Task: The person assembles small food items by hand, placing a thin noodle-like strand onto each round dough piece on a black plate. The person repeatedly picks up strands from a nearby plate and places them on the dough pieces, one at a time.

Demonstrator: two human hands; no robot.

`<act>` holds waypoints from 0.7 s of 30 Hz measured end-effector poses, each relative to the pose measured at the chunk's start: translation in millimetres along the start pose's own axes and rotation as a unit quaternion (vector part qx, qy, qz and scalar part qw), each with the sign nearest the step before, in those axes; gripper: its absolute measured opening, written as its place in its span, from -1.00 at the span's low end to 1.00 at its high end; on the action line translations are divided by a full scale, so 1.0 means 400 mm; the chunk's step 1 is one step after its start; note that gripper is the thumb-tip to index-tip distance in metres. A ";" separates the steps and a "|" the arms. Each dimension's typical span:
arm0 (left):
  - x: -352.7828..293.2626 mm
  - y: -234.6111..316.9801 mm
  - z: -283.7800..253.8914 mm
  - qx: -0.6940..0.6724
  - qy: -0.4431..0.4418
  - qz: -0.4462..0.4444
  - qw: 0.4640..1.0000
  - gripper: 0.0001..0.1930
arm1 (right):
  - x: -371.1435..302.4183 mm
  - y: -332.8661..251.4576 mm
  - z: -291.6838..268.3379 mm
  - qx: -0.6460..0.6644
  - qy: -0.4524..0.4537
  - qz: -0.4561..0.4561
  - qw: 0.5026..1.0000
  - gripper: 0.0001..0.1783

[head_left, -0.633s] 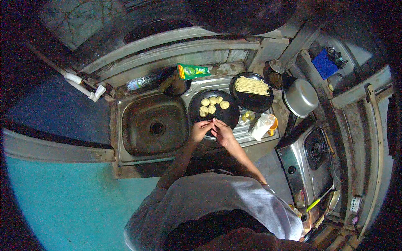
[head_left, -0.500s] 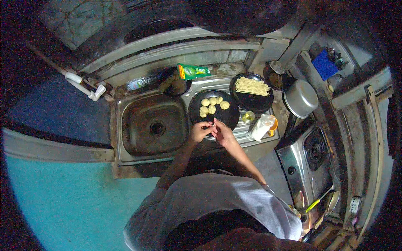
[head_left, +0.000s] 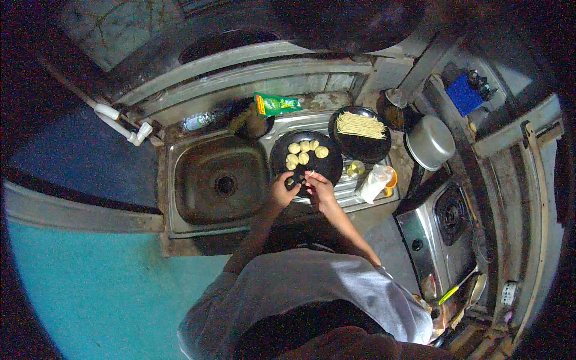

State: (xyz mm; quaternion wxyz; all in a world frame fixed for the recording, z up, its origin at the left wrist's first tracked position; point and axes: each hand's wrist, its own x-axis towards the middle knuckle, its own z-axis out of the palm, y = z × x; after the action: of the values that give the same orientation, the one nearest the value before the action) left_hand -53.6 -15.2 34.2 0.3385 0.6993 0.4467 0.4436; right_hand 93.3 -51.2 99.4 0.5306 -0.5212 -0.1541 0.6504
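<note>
Several pale dough balls (head_left: 304,158) sit on a black round plate (head_left: 278,157) on the sink's drainboard. Over the near rim of that plate, my left hand (head_left: 283,191) has its thumb and fingers apart, with a small pale spot showing between them that I cannot make out. Close by on the right, the fingertips of my right hand (head_left: 321,189) pinch a small thin pale piece, too small to name. A second black plate (head_left: 348,150) farther back holds a bundle of pale dough strips (head_left: 361,126).
A steel sink basin (head_left: 198,162) lies left of the plates. To the right are a small glass (head_left: 355,169), a white bag (head_left: 376,183), an orange mug (head_left: 392,178), a metal pot (head_left: 431,142) and a stove (head_left: 444,228). A green packet (head_left: 278,104) rests behind.
My hands, close together before, have parted slightly. The left fingers have spread, and the thin pale piece now shows at my right fingertips. The dough balls have not moved.
</note>
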 end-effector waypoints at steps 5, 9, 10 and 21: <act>0.043 0.100 -0.020 -0.041 -0.009 0.043 0.998 -0.66 | -0.017 -0.021 0.026 0.064 -0.040 0.055 0.996 -0.78; 0.037 0.108 -0.015 -0.041 0.003 -0.047 0.998 -0.70 | -0.008 -0.003 0.021 0.137 -0.049 0.093 0.985 -0.77; 0.035 0.107 -0.012 -0.043 0.012 -0.052 0.998 -0.71 | -0.008 -0.002 0.021 0.137 -0.038 0.098 0.985 -0.78; 0.003 0.078 -0.026 -0.021 -0.041 -0.018 0.999 -0.81 | 0.010 0.020 -0.009 0.156 -0.054 0.035 0.986 -0.90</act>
State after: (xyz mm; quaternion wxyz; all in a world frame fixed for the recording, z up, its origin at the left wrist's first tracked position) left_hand -52.6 -24.9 65.7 0.3788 0.7016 0.4358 0.4176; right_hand 92.5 -52.2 89.9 0.5728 -0.4015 -0.0609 0.7120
